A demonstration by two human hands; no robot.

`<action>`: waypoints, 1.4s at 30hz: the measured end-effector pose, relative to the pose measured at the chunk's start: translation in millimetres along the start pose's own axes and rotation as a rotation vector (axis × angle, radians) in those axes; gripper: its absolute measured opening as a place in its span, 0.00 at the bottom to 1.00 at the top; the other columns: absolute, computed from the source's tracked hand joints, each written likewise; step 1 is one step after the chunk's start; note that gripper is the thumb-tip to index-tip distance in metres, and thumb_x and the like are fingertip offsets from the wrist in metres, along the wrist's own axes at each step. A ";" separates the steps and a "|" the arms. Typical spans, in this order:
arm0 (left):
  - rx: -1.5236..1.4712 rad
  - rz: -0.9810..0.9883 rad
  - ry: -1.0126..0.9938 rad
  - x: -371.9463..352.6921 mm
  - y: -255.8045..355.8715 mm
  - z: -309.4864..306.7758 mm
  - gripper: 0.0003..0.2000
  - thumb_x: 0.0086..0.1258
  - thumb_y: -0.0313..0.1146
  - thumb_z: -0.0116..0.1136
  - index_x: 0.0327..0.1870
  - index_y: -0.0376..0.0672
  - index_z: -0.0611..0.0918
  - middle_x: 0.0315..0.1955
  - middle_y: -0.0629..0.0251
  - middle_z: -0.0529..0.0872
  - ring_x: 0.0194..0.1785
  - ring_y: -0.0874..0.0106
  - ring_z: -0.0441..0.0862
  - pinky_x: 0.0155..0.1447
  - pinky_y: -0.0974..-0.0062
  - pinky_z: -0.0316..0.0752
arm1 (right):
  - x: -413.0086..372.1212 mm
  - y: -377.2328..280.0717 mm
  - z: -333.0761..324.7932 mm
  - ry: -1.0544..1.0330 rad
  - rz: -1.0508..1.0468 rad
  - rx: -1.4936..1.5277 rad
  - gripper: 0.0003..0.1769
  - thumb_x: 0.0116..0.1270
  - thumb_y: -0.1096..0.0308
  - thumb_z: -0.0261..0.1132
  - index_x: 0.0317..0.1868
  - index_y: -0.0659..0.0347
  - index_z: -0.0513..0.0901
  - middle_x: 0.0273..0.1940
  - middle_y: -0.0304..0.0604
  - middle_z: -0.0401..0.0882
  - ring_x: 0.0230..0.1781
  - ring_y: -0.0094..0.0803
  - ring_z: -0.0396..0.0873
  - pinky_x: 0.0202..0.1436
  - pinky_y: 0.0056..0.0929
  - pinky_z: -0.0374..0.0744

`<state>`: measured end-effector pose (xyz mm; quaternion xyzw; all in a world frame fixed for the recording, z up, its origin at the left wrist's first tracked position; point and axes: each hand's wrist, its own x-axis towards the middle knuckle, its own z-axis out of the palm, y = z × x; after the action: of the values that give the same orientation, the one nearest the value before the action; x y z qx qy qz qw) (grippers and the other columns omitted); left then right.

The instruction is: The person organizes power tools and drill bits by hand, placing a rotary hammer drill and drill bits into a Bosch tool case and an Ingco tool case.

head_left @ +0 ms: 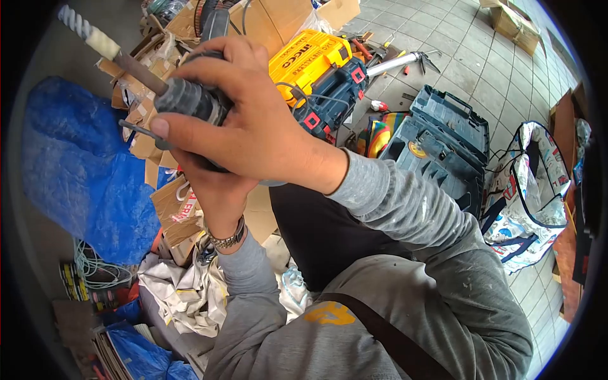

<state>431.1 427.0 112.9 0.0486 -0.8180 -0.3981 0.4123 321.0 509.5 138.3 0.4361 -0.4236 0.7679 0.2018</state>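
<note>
A rotary hammer drill (pixel 212 104) is held up at the upper left, tilted with its long bit (pixel 142 71) pointing to the upper left. The bit has a spiral tip and a pale wrapped-looking section partway along. My right hand (pixel 250 117) is closed round the dark front end of the drill, thumb along its near side. Below it, my left hand (pixel 212 190), with a metal watch (pixel 229 235) on the wrist, supports the drill from underneath; its fingers are mostly hidden. A thin metal piece (pixel 140 130) sticks out by my right thumb.
A yellow tool case (pixel 307 60) lies beyond my hands, beside a dark blue case (pixel 332 95). An open tool case (pixel 437 149) and a patterned bag (pixel 529 196) stand on the tiles to the right. Blue sheeting (pixel 79 171) and cardboard (pixel 174 212) lie left.
</note>
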 end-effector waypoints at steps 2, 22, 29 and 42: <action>0.017 -0.039 0.014 -12.8 7.1 -0.1 0.61 0.45 0.36 0.86 0.79 0.43 0.51 0.72 0.54 0.64 0.75 0.60 0.67 0.78 0.59 0.63 | -11.2 -1.6 3.9 -0.010 0.025 0.033 0.27 0.54 0.54 0.81 0.49 0.61 0.87 0.56 0.53 0.74 0.61 0.47 0.68 0.67 0.41 0.66; 0.190 0.153 -0.163 67.0 98.0 -68.0 0.25 0.73 0.38 0.69 0.64 0.29 0.80 0.53 0.55 0.87 0.57 0.68 0.84 0.61 0.71 0.76 | -17.2 25.1 15.6 -0.138 0.084 -0.008 0.26 0.51 0.63 0.81 0.49 0.67 0.85 0.60 0.59 0.73 0.64 0.56 0.68 0.70 0.48 0.66; 0.153 -0.037 -0.224 84.9 103.0 -42.5 0.12 0.73 0.29 0.68 0.51 0.29 0.86 0.41 0.60 0.89 0.42 0.76 0.83 0.49 0.78 0.77 | -17.6 19.3 17.9 -0.112 0.074 0.035 0.25 0.50 0.63 0.81 0.48 0.66 0.86 0.60 0.58 0.72 0.65 0.58 0.66 0.70 0.50 0.67; 0.193 0.126 0.135 80.1 86.0 -60.5 0.15 0.85 0.34 0.52 0.54 0.28 0.81 0.42 0.59 0.84 0.45 0.72 0.81 0.55 0.73 0.76 | -34.9 14.6 21.2 -0.012 0.060 0.244 0.28 0.47 0.61 0.80 0.45 0.71 0.84 0.59 0.62 0.67 0.70 0.62 0.58 0.72 0.49 0.69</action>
<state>443.2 415.6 244.0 0.0631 -0.8245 -0.2865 0.4839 340.5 485.9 107.6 0.4490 -0.3411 0.8169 0.1214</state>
